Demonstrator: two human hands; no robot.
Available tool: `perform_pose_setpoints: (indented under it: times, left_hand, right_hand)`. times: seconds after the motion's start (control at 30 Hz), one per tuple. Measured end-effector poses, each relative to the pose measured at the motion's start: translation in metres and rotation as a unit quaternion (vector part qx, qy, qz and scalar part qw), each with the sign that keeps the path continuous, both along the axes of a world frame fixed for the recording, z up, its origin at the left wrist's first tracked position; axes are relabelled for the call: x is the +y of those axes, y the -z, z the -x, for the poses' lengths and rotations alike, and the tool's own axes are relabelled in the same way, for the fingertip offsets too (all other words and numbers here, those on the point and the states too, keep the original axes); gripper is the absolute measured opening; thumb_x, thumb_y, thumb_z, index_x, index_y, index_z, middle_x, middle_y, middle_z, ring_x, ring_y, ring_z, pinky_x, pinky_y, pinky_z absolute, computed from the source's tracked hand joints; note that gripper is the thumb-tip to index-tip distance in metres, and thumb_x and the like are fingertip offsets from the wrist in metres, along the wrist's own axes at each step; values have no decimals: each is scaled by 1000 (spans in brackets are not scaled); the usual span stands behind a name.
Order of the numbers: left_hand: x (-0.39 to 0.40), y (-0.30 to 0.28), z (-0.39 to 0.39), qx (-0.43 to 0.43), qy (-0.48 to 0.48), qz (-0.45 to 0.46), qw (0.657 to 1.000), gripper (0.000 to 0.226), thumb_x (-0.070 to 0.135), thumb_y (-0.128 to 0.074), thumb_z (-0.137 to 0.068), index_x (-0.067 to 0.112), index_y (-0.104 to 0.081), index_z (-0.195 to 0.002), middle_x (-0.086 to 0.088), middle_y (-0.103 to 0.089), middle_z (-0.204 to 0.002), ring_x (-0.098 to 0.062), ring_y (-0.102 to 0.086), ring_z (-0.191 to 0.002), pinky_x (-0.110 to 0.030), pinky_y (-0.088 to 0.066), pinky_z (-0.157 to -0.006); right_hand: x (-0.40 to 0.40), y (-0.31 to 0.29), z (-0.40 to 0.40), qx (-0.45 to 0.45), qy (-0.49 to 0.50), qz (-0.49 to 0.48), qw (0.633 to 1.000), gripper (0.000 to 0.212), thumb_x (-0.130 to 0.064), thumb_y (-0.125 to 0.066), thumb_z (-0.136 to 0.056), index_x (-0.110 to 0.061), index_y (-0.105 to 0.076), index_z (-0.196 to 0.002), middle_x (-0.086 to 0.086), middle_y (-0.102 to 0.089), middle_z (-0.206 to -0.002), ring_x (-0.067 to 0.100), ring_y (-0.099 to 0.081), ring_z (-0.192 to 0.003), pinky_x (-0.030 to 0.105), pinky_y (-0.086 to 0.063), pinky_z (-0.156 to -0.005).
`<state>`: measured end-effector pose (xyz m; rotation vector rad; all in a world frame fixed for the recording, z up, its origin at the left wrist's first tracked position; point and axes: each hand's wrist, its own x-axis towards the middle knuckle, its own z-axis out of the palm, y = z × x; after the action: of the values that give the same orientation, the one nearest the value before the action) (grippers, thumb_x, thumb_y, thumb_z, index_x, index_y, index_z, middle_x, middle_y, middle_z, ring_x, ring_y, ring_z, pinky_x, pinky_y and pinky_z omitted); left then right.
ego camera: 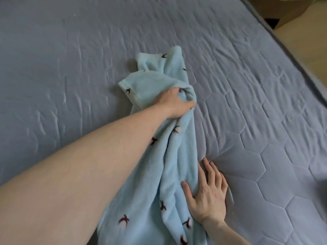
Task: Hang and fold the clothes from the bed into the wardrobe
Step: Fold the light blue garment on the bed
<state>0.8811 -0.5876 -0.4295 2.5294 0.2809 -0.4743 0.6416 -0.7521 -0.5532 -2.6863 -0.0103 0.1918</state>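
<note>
Fleece garment (175, 156), pale blue, bunched lengthwise on a grey quilted bed (256, 121); left hand (177, 105), arm outstretched, grips its folds, right hand (208, 193) presses flat, fingers straight.

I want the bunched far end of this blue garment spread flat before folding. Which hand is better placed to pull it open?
Probably the left hand: it already grips the light blue garment at the bunched far end. The right hand lies flat at its near edge, better for pinning it to the bed.
</note>
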Motion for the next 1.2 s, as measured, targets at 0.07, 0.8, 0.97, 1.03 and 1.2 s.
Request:
perform_pose_setpoints:
  times: [0.07,0.8,0.97,1.03,1.2]
  left_hand:
    - [2,13,4,11,-35,27,999,58,54,-61,-87,28,-58,-139,-1,-64,-134,-27,-60,-122,-29,-46,-101]
    - [13,-32,-86,-131,6,-101,986,93,23,-65,-89,36,-10,-162,-2,-57,-143,-27,-54,-129,-34,-45,-103]
    - [20,22,-7,-135,48,-107,984,59,38,-66,-85,22,-53,-141,-4,-49,-142,-31,-51,-129,-43,-42,-108]
    - [22,31,38,-189,27,-115,975,49,51,-67,-80,23,-61,-119,-2,-54,-124,-30,-56,-113,-42,-46,-98]
    - [13,32,131,-41,60,-186,980,63,85,-50,-76,26,-51,-99,-2,-66,-94,-30,-65,-87,-36,-46,-72]
  right_hand:
    - [-2,1,-1,2,1,0,1000,76,-69,-46,-90,-33,-36,-156,-6,-28,-165,19,-21,-154,46,-17,-123]
    - [-4,6,1,0,5,1,1000,74,-69,-49,-90,-32,-41,-154,-5,-31,-163,21,-23,-153,48,-19,-123]
    - [-3,6,-2,2,4,6,1000,74,-70,-46,-91,-33,-38,-155,-6,-29,-164,20,-21,-154,47,-16,-124]
    - [-4,6,-2,5,3,8,1000,74,-71,-43,-91,-34,-36,-155,-6,-28,-164,20,-20,-154,47,-15,-124]
    - [-5,4,-1,-10,0,6,1000,74,-71,-43,-91,-34,-37,-155,-4,-30,-163,21,-21,-153,47,-17,-124]
